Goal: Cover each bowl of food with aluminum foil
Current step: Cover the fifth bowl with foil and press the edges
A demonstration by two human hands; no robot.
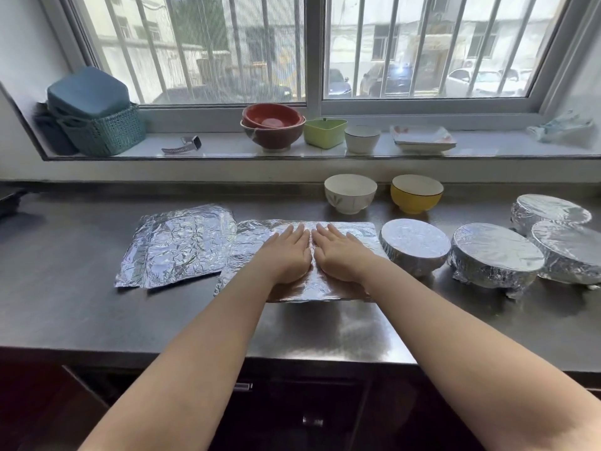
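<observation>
On the desk (pixel 97 320) we see, at the left, a stack of crinkled foil sheets (pixel 177 245). Beside it lies a flat foil sheet (pixel 341 281); our left hand (pixel 286 252) and right hand (pixel 338 255) press on it side by side, each grip flat with straight fingers. To the right stand four foil-covered bowls (pixel 414 244), close together; what is inside is hidden. Behind them a white bowl (pixel 350 193) and a yellow bowl (pixel 416 193) stand uncovered. On the windowsill (pixel 227 146) are a woven basket (pixel 104 131), stacked red bowls (pixel 272 128), a green container (pixel 324 132), a small white bowl (pixel 362 138) and square plates (pixel 422 139).
</observation>
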